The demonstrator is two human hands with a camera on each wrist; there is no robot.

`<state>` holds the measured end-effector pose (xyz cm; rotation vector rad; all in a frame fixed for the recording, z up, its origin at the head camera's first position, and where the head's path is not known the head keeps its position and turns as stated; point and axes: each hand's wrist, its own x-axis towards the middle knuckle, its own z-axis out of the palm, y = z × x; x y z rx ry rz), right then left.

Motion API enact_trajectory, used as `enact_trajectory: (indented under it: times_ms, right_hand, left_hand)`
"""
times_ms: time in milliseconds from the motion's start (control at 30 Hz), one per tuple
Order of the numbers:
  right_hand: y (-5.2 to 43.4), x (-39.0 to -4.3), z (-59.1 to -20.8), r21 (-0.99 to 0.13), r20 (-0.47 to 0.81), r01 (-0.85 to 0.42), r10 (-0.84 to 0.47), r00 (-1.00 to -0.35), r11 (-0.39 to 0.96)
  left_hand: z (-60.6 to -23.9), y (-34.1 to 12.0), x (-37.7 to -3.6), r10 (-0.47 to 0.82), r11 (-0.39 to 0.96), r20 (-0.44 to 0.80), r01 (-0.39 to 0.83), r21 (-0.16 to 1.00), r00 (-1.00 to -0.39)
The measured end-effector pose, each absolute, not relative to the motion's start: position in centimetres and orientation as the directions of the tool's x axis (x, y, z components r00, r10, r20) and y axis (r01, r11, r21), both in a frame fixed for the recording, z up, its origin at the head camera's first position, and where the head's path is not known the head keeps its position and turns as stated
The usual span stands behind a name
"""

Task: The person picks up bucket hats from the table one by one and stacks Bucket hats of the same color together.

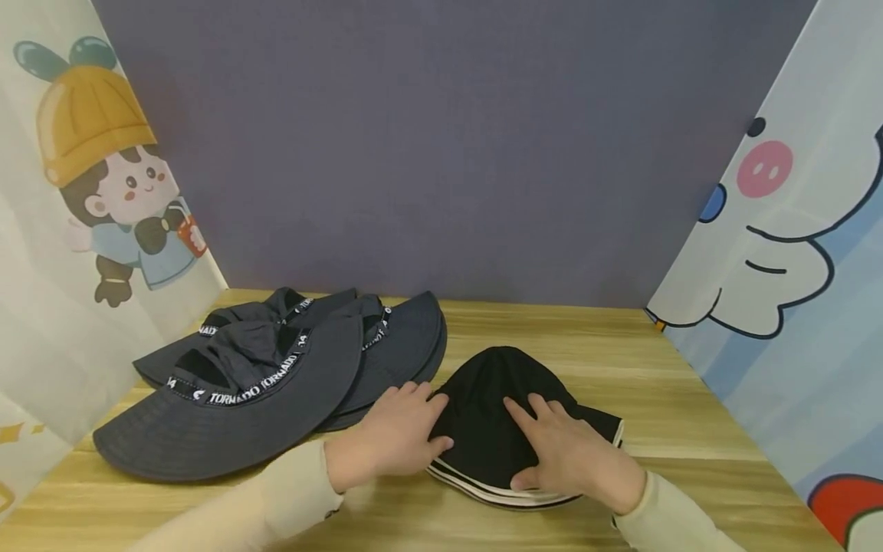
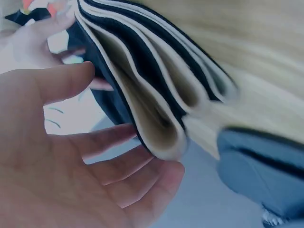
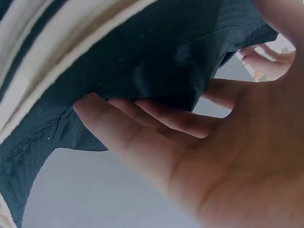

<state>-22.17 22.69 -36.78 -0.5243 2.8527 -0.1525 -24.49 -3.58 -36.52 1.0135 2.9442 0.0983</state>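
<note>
A stack of black bucket hats (image 1: 483,418) with cream-edged brims stands crown up near the front of the table, right of centre. In the left wrist view, several nested brims (image 2: 135,57) show their pale edges. My left hand (image 1: 396,433) is at the stack's left side, its loosely bent fingers touching the brim edge. Over the crown's right front lies my right hand (image 1: 566,448), fingers spread against the black cloth. From the right wrist, those fingers (image 3: 128,128) press on the dark fabric (image 3: 166,61) without curling round it.
To the left, several dark grey wide-brimmed hats (image 1: 228,429) overlap in a pile, with white TORNADO lettering on their bands. The wooden table (image 1: 690,414) ends at a grey back panel (image 1: 441,153). Cartoon-printed sheets (image 1: 41,253) flank both sides.
</note>
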Motion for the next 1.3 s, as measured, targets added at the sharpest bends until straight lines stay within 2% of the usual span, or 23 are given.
enact_trajectory:
  times_ms: [367,900,1300]
  right_hand:
    - [23.6,-22.5,-36.7,-0.156,-0.212,-0.326,-0.353,-0.911,0.933]
    - [24.2,-23.0,-37.0,-0.163,-0.196,-0.294,-0.323,-0.926,0.942]
    - [24.9,-23.6,-37.1,-0.157,-0.198,-0.270,-0.298,-0.934,0.950]
  left_hand:
    - [-34.7,-8.4,-26.1,0.485,0.841,0.026,0.474,0.259,-0.874]
    - [-33.6,-15.4,-29.7,0.307,0.907,-0.003,0.292,0.303,-0.952]
    - [-32.1,-21.6,-30.4,0.221,0.922,0.000,0.209,0.327,-0.975]
